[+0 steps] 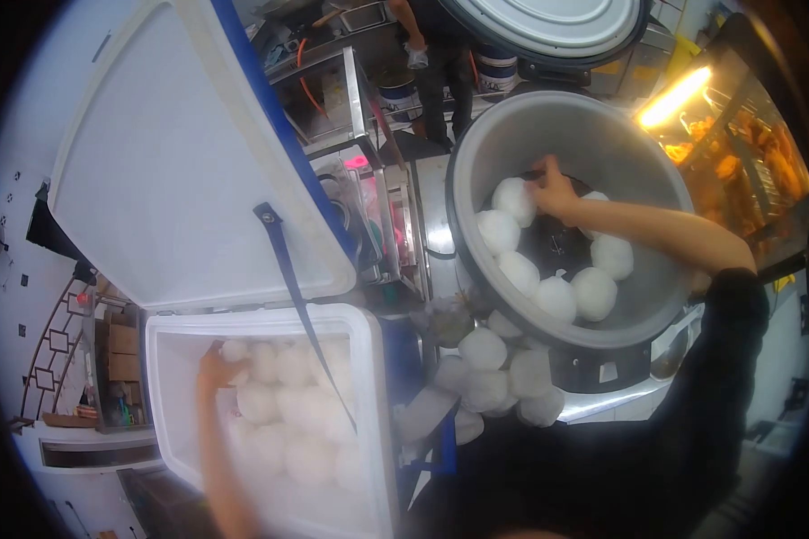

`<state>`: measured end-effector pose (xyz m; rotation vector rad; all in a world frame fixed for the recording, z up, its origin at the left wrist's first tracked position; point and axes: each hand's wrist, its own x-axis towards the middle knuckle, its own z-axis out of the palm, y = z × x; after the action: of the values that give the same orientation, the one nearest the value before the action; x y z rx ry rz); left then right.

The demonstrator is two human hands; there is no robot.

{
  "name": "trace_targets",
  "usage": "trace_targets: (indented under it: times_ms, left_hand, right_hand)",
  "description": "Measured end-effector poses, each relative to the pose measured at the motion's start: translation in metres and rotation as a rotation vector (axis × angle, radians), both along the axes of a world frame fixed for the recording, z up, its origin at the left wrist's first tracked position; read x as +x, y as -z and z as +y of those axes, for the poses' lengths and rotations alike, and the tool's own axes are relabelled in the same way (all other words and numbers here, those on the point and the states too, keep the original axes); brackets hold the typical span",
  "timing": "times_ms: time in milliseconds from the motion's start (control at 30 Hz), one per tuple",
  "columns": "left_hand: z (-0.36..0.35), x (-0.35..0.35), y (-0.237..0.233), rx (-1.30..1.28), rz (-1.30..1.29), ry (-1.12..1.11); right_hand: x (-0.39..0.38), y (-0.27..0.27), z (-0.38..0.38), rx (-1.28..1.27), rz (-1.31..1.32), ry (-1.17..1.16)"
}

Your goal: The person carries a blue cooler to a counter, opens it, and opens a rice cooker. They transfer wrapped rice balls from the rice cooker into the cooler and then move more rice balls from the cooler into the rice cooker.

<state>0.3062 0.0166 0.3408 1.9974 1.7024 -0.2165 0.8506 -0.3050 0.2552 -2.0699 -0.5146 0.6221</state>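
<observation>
White round balls (279, 409) fill much of an open cooler box (368, 359), hazy as if in steam. My left hand (217, 368) reaches in at the box's far left, its fingers closed around a small white ball (235, 350). In a large round grey pot (476, 162) at the right, more white balls stand in a ring around a dark bottom. My right hand (555, 193) is inside this pot with its fingers closed at the edge of a white ball (514, 199) on the ring's upper left.
The cooler's lid (180, 153) stands raised, with a strap (283, 260) hanging across the box. Between box and pot lies a heap of white balls (485, 386). Behind are the pot's lid (557, 22), a metal rack (355, 99) and another person (440, 45). A lit food cabinet (737, 135) glows at right.
</observation>
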Motion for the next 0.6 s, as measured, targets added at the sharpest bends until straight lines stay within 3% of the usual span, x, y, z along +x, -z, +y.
trace_targets:
  times_ms: [67,133,200,233,267,333,367,433,467,500,533,600]
  left_hand:
    - [0.015,-0.013,-0.014,-0.069,0.029,0.081]
    - [0.0,-0.009,-0.065,-0.349,-0.125,0.226]
    - [-0.021,-0.027,-0.086,-0.358,-0.59,0.293]
    - [-0.071,0.0,-0.12,-0.4,-0.853,0.251]
    - [-0.119,0.029,-0.146,-0.442,-1.109,0.205]
    - [-0.123,0.037,-0.149,-0.599,-1.499,0.38]
    - [-0.135,0.053,-0.158,-0.741,-1.539,0.377]
    - [-0.189,0.109,-0.18,-0.677,-1.445,0.28]
    - [-0.211,0.139,-0.181,-0.793,-1.43,0.268]
    - [-0.239,0.166,-0.178,-0.615,-1.338,0.192]
    - [-0.244,0.187,-0.174,-0.672,-1.191,0.317]
    - [-0.275,0.234,-0.173,-0.792,-1.086,0.297]
  right_hand:
    - [0.006,-0.002,-0.001,0.015,0.062,-0.013]
    - [0.012,-0.014,-0.005,0.037,0.119,-0.014]
    - [0.014,-0.054,-0.011,-0.133,0.415,-0.265]
    - [0.015,-0.072,-0.015,-0.197,0.436,-0.395]
    - [0.008,-0.094,-0.022,-0.192,0.439,-0.385]
    - [-0.016,-0.149,-0.04,-0.16,0.194,-0.641]
    - [-0.028,-0.171,-0.053,-0.041,0.163,-0.637]
    - [-0.057,-0.204,-0.08,0.212,0.109,-0.632]
    - [-0.071,-0.214,-0.091,0.348,0.085,-0.632]
    - [-0.086,-0.219,-0.1,0.349,0.083,-0.639]
    - [-0.102,-0.223,-0.109,0.485,0.102,-0.613]
    - [-0.126,-0.226,-0.121,0.627,0.105,-0.585]
